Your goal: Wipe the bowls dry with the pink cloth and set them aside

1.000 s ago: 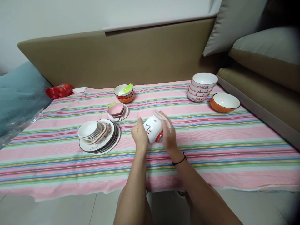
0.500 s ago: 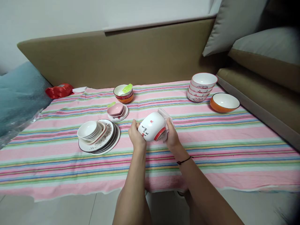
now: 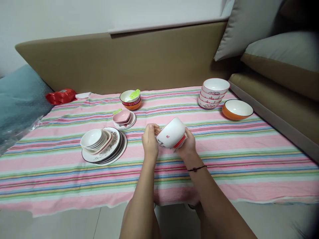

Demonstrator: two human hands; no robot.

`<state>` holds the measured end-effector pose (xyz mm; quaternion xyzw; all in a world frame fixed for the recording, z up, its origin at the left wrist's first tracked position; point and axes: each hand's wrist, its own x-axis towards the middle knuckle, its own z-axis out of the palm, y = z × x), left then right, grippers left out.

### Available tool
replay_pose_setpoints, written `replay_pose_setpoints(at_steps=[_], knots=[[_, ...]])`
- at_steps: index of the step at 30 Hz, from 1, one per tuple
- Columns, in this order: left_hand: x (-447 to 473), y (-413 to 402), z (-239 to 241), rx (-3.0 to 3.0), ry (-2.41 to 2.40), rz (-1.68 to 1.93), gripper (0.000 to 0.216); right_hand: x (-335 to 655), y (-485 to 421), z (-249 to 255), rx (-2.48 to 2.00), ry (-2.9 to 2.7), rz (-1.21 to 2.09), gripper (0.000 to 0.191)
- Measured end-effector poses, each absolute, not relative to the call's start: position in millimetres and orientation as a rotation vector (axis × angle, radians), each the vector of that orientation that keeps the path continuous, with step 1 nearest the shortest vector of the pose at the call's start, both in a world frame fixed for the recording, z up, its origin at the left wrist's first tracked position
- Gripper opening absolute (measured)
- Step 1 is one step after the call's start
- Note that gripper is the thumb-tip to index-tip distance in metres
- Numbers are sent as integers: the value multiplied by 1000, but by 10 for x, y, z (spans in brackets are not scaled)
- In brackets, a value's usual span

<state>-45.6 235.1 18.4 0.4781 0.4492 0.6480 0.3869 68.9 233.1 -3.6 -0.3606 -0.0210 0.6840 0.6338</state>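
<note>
A white bowl (image 3: 171,133) with a red foot ring, a small red mark and dark lettering is tilted on its side above the cloth, its opening facing up and left, away from me. My right hand (image 3: 188,146) grips it around the foot, with a pale tissue or wiping cloth (image 3: 179,146) pressed between palm and bowl. At the bowl's left rim, my left hand (image 3: 150,141) has its fingers curled at the edge and steadies it. How far those fingers reach inside is hidden.
Plates and small bowls are stacked on a striped cloth (image 3: 74,179) at left. Beyond them sit pink dishes (image 3: 121,117) and two bowls (image 3: 130,99) with a green item. A white bowl stack (image 3: 214,93) and an orange bowl (image 3: 237,110) stand at right, near the cushions.
The bowl has turned in my hands and shifted slightly right, its foot now lower right. My right hand has moved under the foot; my left grip has loosened and shifted along the rim.
</note>
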Motion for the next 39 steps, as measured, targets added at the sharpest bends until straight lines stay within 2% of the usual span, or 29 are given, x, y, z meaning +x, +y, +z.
replay_pose_setpoints(at_steps=[4,8,11,13,16,24,28,32,36,39], knots=[[-442,2339,139,1266,1348,1489,54,656,2343,-47,-842,-213,1339,39],[-453,2355,73,1092,1603,1442,58,548,2232,-16,-893,-935,967,35],[-472,2384,61,951,1583,1453,54,508,2130,37,-945,-1458,612,38],[-477,2388,69,901,1522,1451,53,509,2110,52,-966,-1616,490,41],[-483,2370,85,943,1473,1460,54,544,2176,12,-1004,-1434,626,45],[-521,2313,162,1025,1225,1678,60,588,2275,-100,-725,-538,1432,39],[-522,2318,186,921,1221,1839,59,479,2183,-60,-634,-226,1754,42],[-540,2341,192,1099,1360,1798,57,445,2215,-62,-646,-105,1727,41],[-523,2377,182,1300,1330,1723,47,524,2310,-99,-675,-173,1431,39],[-499,2403,137,1191,1405,1600,50,519,2340,-120,-699,-354,1267,42]])
